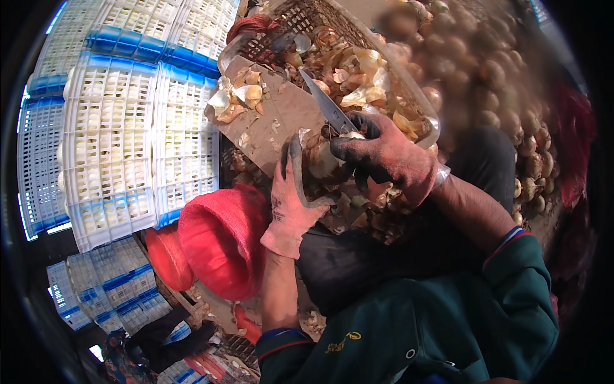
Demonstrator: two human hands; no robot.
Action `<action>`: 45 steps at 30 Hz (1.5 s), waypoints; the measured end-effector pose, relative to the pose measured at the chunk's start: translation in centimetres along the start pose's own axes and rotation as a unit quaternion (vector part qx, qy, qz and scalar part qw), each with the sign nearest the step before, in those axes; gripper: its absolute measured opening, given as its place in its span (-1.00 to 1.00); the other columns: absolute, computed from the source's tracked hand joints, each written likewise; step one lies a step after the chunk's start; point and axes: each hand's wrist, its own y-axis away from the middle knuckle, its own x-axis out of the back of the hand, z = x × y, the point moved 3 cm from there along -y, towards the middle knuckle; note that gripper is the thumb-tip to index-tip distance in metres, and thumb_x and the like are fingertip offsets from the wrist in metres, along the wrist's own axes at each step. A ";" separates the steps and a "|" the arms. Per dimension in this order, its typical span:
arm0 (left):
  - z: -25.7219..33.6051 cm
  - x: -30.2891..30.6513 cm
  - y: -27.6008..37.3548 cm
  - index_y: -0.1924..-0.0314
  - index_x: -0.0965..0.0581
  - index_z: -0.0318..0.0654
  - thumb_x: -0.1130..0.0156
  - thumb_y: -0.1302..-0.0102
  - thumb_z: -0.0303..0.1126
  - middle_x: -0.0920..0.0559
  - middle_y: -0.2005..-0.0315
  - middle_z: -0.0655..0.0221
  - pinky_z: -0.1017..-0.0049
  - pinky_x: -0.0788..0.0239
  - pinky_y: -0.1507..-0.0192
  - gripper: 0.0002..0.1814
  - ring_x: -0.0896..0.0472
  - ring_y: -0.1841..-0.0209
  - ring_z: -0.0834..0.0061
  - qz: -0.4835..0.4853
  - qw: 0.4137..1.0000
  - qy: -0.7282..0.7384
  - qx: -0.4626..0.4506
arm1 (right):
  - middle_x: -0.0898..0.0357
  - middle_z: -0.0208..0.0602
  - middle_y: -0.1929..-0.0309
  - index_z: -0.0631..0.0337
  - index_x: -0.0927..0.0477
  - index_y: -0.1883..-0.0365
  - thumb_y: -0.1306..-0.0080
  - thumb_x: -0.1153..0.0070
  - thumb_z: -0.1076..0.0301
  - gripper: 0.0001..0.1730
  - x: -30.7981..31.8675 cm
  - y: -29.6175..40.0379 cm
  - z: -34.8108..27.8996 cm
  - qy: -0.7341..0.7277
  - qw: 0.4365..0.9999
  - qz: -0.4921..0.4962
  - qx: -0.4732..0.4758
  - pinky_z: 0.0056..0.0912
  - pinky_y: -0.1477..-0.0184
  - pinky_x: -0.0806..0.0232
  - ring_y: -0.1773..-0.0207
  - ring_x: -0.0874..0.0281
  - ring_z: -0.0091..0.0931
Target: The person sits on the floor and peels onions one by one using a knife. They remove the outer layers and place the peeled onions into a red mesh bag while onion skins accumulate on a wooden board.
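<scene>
My left hand [290, 204], in a pink work glove with dark-coated fingers, is spread beside a partly peeled onion [326, 161]. A gap shows between its thumb and fingers and the onion. My right hand [391, 151], gloved alike, grips a knife [328, 103] whose blade points up and away. Its thumb lies over the top of the onion, and the knife's handle is hidden in the glove. Beyond the hands is a flat board [276, 115] with scraps of onion skin on it.
A plastic crate [407, 67] holds loose onion skins [364, 77]. Unpeeled onions [489, 72] are heaped at the right. White-and-blue crates [110, 153] of peeled onions stand stacked at the left. A red mesh sack [216, 240] stands by my left wrist. Another person's dark clothing [158, 341] shows lower left.
</scene>
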 end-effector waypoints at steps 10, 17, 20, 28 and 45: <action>0.7 -1.4 -1.3 -0.43 -0.22 -0.27 -0.71 0.28 -0.12 -0.38 -0.28 0.00 0.01 -0.26 -0.34 0.25 -0.37 -0.31 -0.10 0.028 0.999 -0.017 0.037 | -0.64 -0.40 0.33 0.23 -0.60 -0.07 -0.32 -0.32 0.25 -0.59 -0.7 0.5 1.2 0.079 0.996 -0.036 -0.018 -0.53 0.44 -0.42 0.41 -0.54 -0.64; -0.3 -0.3 0.2 -0.36 -0.33 -0.30 -0.75 0.19 -0.04 -0.53 -0.15 0.10 0.21 -0.44 -0.23 0.14 -0.56 -0.16 0.12 0.144 0.980 0.129 0.042 | -0.68 -0.04 0.24 0.40 -0.52 -0.05 -0.23 -0.41 0.18 -0.43 7.2 -2.3 -1.0 0.360 0.906 0.186 0.125 -0.20 0.17 -0.51 0.24 -0.68 -0.33; -1.0 -0.4 0.5 -0.40 -0.32 -0.31 -0.75 0.18 0.00 -0.55 -0.14 0.11 0.21 -0.45 -0.22 0.18 -0.55 -0.17 0.15 0.160 0.980 0.112 0.035 | -0.66 0.11 0.12 0.37 -0.46 -0.11 -0.26 -0.36 0.21 -0.43 5.9 -0.9 -1.7 0.519 0.788 0.207 0.260 -0.11 0.02 -0.47 0.04 -0.67 -0.10; -1.6 -0.6 0.7 -0.44 -0.30 -0.27 -0.74 0.12 -0.08 -0.58 -0.12 0.15 0.29 -0.51 -0.17 0.15 -0.61 -0.12 0.26 0.142 0.975 0.164 0.053 | -0.59 0.12 0.25 0.32 -0.44 0.02 -0.39 -0.08 0.36 -0.73 0.3 5.5 1.8 0.455 0.882 0.001 0.125 0.06 0.05 -0.42 0.06 -0.59 0.05; -0.6 -1.1 0.6 -0.44 -0.30 -0.38 -0.70 0.06 0.03 -0.57 -0.13 0.15 0.30 -0.50 -0.17 0.16 -0.59 -0.14 0.26 0.188 0.964 0.190 0.004 | -0.61 0.00 0.38 0.38 -0.38 0.03 -0.42 0.03 0.23 -0.65 -1.6 4.2 5.2 0.448 0.888 -0.070 -0.075 -0.11 0.29 -0.47 0.29 -0.64 -0.14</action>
